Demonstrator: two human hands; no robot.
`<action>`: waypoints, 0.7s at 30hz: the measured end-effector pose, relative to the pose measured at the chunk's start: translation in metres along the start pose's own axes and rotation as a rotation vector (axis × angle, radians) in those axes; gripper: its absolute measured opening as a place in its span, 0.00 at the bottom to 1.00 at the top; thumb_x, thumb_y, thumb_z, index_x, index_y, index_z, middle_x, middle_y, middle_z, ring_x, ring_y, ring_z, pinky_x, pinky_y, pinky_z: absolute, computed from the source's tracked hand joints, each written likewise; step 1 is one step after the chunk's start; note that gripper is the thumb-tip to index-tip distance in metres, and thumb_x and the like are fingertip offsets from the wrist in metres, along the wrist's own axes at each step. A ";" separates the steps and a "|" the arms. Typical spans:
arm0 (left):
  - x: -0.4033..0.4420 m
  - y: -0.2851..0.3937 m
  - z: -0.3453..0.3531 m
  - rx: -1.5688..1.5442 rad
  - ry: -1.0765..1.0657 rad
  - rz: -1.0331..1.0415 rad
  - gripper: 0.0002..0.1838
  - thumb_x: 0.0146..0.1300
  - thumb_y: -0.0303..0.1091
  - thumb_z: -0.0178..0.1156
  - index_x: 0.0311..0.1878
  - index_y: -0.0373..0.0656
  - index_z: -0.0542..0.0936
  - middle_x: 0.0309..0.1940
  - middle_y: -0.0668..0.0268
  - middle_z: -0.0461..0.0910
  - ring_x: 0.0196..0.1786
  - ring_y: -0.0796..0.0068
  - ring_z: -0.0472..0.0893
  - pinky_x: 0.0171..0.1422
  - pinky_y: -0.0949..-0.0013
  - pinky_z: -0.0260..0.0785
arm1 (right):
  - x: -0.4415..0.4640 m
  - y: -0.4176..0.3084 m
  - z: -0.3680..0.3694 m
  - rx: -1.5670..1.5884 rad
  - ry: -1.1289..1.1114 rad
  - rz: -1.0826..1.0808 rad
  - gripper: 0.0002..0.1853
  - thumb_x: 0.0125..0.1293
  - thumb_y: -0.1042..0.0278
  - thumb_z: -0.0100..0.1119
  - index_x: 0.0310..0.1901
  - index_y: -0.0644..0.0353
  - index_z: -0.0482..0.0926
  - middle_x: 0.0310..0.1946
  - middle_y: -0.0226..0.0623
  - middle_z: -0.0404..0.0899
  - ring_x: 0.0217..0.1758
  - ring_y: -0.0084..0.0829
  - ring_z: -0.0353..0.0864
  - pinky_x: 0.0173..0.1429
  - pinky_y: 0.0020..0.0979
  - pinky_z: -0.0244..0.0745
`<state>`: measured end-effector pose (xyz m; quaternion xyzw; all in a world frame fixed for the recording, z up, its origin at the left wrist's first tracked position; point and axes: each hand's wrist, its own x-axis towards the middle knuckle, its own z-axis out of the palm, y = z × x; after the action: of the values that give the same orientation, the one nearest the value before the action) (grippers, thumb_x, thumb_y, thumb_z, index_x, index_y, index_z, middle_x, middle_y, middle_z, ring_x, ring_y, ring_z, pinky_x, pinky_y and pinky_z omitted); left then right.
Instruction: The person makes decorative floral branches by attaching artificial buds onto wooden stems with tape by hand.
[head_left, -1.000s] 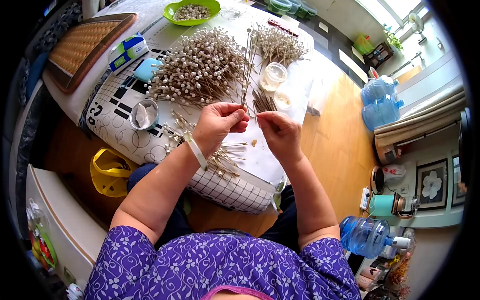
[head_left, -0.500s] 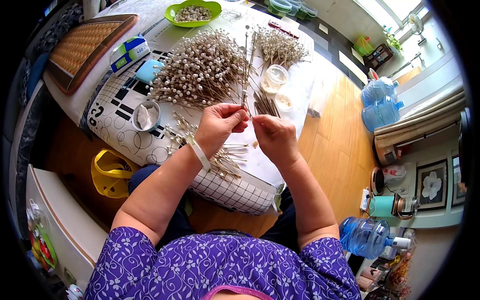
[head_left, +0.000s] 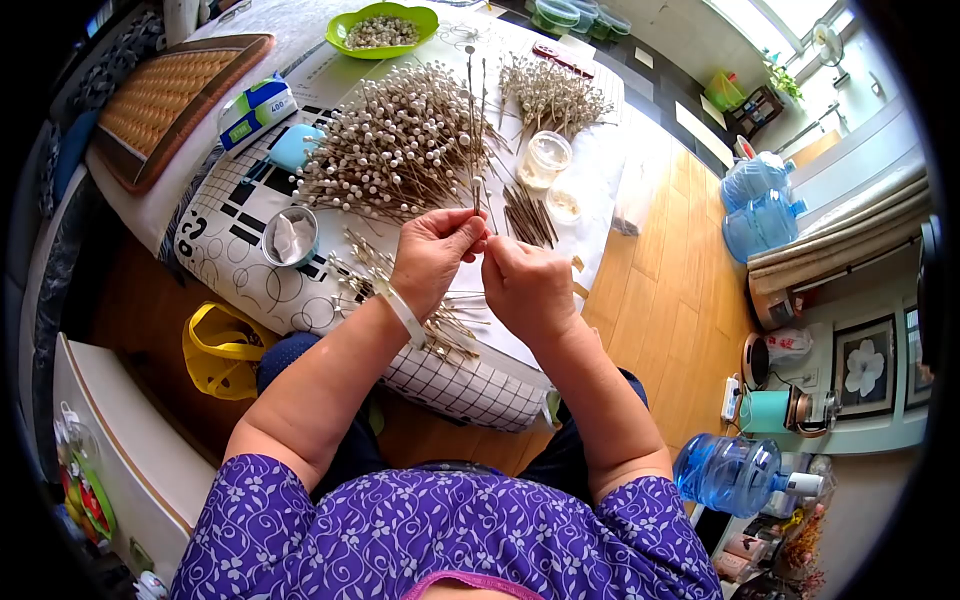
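My left hand [head_left: 432,258], with a pale band on its wrist, is closed in a pinch round a few thin brown beaded stems [head_left: 473,130] that stand upright. A white bead shows just above my fingers. Right against it, my right hand [head_left: 525,288] is curled shut at the lower end of the stems; what its fingers grip is hidden. Beyond my left hand lies a large heap of white-beaded stems [head_left: 390,145]. Short brown sticks [head_left: 530,215] lie past my right hand. More beaded stems [head_left: 450,325] lie partly under my left wrist.
A smaller stem bundle [head_left: 555,95] lies at the far right, near two clear tubs, one an open tub [head_left: 546,160]. A green bowl [head_left: 383,30] of beads stands at the back. On the left are a cup [head_left: 291,237] with white tissue, a blue case [head_left: 296,147] and a tissue pack [head_left: 257,115].
My right hand has moved left and turned more into a fist, close against my left hand. The held stems have shifted slightly left; my left hand keeps its grip.
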<state>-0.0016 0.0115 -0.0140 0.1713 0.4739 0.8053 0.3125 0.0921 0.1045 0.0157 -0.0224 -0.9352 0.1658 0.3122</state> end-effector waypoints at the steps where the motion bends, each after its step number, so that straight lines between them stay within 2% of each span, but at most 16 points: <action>1: 0.001 -0.002 -0.001 0.000 -0.001 -0.001 0.07 0.58 0.29 0.57 0.37 0.36 0.78 0.25 0.67 0.79 0.26 0.83 0.74 0.32 0.80 0.68 | 0.001 -0.002 0.000 -0.076 -0.020 -0.019 0.05 0.52 0.75 0.53 0.22 0.59 0.69 0.16 0.37 0.73 0.20 0.35 0.76 0.23 0.33 0.69; 3: 0.002 -0.005 -0.003 -0.009 -0.013 0.021 0.08 0.58 0.29 0.57 0.38 0.35 0.77 0.28 0.65 0.79 0.30 0.82 0.76 0.36 0.79 0.69 | 0.000 -0.004 0.004 -0.160 -0.037 -0.051 0.04 0.53 0.74 0.52 0.23 0.59 0.69 0.16 0.37 0.72 0.20 0.35 0.75 0.23 0.33 0.69; 7: 0.004 -0.003 -0.006 -0.015 -0.024 0.061 0.08 0.58 0.29 0.57 0.38 0.35 0.77 0.29 0.65 0.79 0.31 0.81 0.76 0.38 0.79 0.69 | 0.001 -0.010 0.009 -0.345 -0.070 -0.113 0.03 0.54 0.74 0.51 0.25 0.59 0.69 0.17 0.36 0.72 0.19 0.34 0.74 0.23 0.33 0.69; 9: 0.005 -0.001 -0.008 0.035 -0.050 0.056 0.06 0.59 0.28 0.56 0.37 0.35 0.77 0.29 0.66 0.78 0.31 0.82 0.75 0.38 0.79 0.69 | 0.001 -0.013 0.009 -0.375 -0.084 -0.111 0.05 0.52 0.71 0.54 0.25 0.59 0.69 0.17 0.36 0.72 0.20 0.34 0.75 0.23 0.33 0.69; 12: 0.004 0.003 -0.007 0.086 -0.049 0.040 0.05 0.59 0.26 0.54 0.36 0.34 0.77 0.28 0.67 0.77 0.30 0.82 0.75 0.37 0.80 0.69 | 0.009 -0.016 -0.006 -0.108 -0.095 -0.048 0.11 0.48 0.64 0.61 0.26 0.60 0.72 0.18 0.37 0.73 0.21 0.35 0.75 0.24 0.33 0.70; 13: 0.003 0.005 -0.006 0.115 -0.047 0.032 0.05 0.60 0.26 0.54 0.36 0.34 0.77 0.28 0.67 0.77 0.29 0.83 0.74 0.37 0.80 0.68 | 0.009 -0.008 -0.006 -0.022 -0.059 -0.029 0.07 0.51 0.66 0.57 0.25 0.60 0.72 0.17 0.37 0.73 0.19 0.31 0.75 0.22 0.29 0.68; 15: 0.001 0.007 -0.005 0.128 -0.066 0.013 0.05 0.60 0.25 0.53 0.36 0.34 0.76 0.28 0.67 0.77 0.30 0.83 0.74 0.37 0.80 0.67 | 0.009 0.011 -0.001 0.462 -0.021 0.250 0.05 0.50 0.74 0.55 0.30 0.63 0.75 0.15 0.34 0.72 0.17 0.22 0.71 0.21 0.25 0.65; 16: 0.001 0.005 -0.005 0.130 -0.093 0.037 0.05 0.60 0.25 0.53 0.36 0.34 0.77 0.27 0.68 0.77 0.30 0.84 0.73 0.37 0.81 0.67 | 0.009 0.022 0.004 0.720 0.014 0.396 0.06 0.52 0.80 0.51 0.33 0.66 0.75 0.17 0.28 0.73 0.19 0.14 0.67 0.22 0.20 0.62; 17: 0.001 0.003 -0.005 0.133 -0.119 0.061 0.06 0.60 0.25 0.52 0.36 0.33 0.77 0.26 0.68 0.76 0.30 0.85 0.73 0.37 0.82 0.66 | 0.008 0.029 0.008 0.990 0.031 0.547 0.04 0.56 0.78 0.53 0.33 0.67 0.76 0.21 0.24 0.74 0.22 0.12 0.67 0.24 0.17 0.61; 19: 0.001 0.003 -0.003 0.147 -0.148 0.044 0.06 0.60 0.24 0.52 0.36 0.33 0.77 0.26 0.68 0.76 0.31 0.84 0.73 0.38 0.82 0.66 | 0.011 0.032 0.006 1.052 -0.056 0.557 0.06 0.58 0.76 0.56 0.36 0.69 0.77 0.26 0.28 0.77 0.26 0.15 0.71 0.29 0.16 0.66; 21: 0.001 0.002 -0.003 0.166 -0.181 0.042 0.05 0.60 0.24 0.52 0.36 0.34 0.77 0.26 0.68 0.76 0.28 0.84 0.74 0.36 0.81 0.67 | 0.011 0.038 0.010 1.129 -0.046 0.521 0.07 0.58 0.76 0.57 0.37 0.69 0.77 0.27 0.30 0.78 0.28 0.16 0.73 0.32 0.17 0.68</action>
<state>-0.0052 0.0094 -0.0137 0.2784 0.5053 0.7509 0.3215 0.0753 0.1391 0.0018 -0.0780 -0.6736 0.7058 0.2052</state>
